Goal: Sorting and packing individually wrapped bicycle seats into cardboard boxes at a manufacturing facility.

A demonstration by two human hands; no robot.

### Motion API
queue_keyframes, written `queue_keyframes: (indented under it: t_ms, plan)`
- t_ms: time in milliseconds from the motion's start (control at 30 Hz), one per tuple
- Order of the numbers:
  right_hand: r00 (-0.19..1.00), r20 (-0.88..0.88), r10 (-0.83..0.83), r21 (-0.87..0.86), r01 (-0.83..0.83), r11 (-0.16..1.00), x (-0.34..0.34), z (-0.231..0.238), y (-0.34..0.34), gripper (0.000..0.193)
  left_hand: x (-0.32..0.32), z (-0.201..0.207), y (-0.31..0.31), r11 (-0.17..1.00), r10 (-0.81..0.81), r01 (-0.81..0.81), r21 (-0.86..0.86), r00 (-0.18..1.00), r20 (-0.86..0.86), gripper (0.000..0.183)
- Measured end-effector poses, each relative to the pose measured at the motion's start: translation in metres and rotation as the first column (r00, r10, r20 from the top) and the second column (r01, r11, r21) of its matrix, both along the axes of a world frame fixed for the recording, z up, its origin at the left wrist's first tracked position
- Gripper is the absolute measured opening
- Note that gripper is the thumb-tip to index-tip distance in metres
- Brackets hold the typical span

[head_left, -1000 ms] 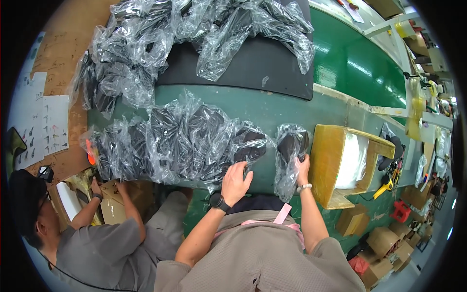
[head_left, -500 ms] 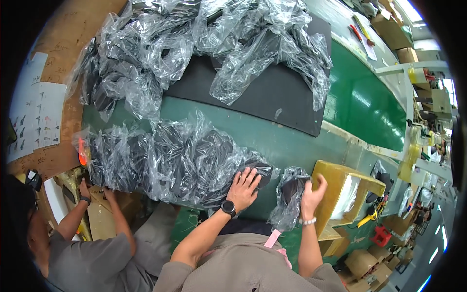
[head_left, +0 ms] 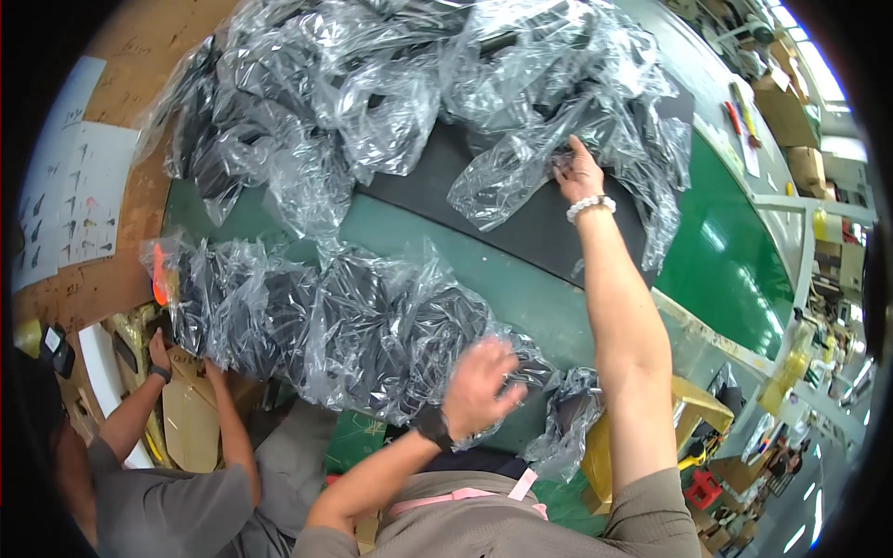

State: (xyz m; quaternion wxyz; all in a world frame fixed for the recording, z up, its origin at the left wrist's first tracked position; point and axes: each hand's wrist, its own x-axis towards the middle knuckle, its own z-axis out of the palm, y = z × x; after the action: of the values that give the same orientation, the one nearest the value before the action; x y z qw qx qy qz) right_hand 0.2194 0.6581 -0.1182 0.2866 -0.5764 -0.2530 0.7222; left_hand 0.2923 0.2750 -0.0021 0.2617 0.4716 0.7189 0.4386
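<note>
Overhead, right hand [head_left: 579,172] pinching far plastic bag [head_left: 521,177] on black mat [head_left: 549,237]; left hand [head_left: 479,391] open, blurred, over near bags [head_left: 326,325].

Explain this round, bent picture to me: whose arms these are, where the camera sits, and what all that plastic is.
The camera sits on a person's head and looks down, and its wide lens bends the edges. The two arms rising from below are that person's. The right hand reaches far out and touches a clear bag on the black mat. The left hand, blurred, rests on a nearer pile of bagged dark items on the green table. A co-worker sits at lower left.
</note>
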Motion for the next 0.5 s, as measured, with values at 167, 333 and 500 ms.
queue_keyframes:
  t_ms: [167, 333, 500]
  plan:
    - [0.997, -0.075, -0.02, 0.04, 0.023, 0.999, 0.029, -0.006, 0.006, 0.019, -0.191, 0.005, 0.079, 0.829, 0.557, -0.51, 0.228, 0.728, -0.399, 0.052]
    - [0.994, -0.096, 0.059, 0.123, -0.047, 0.991, 0.115, 0.009, -0.081, 0.019, -0.281, -0.043, 0.12, 0.881, 0.332, -0.465, -0.088, 0.74, -0.585, 0.056]
    - [0.935, -0.32, -0.156, -0.091, 0.134, 0.987, 0.219, -0.011, -0.12, 0.021, -0.277, -0.091, 0.137, 0.84, 0.382, -0.509, -0.189, 0.802, -0.46, 0.031]
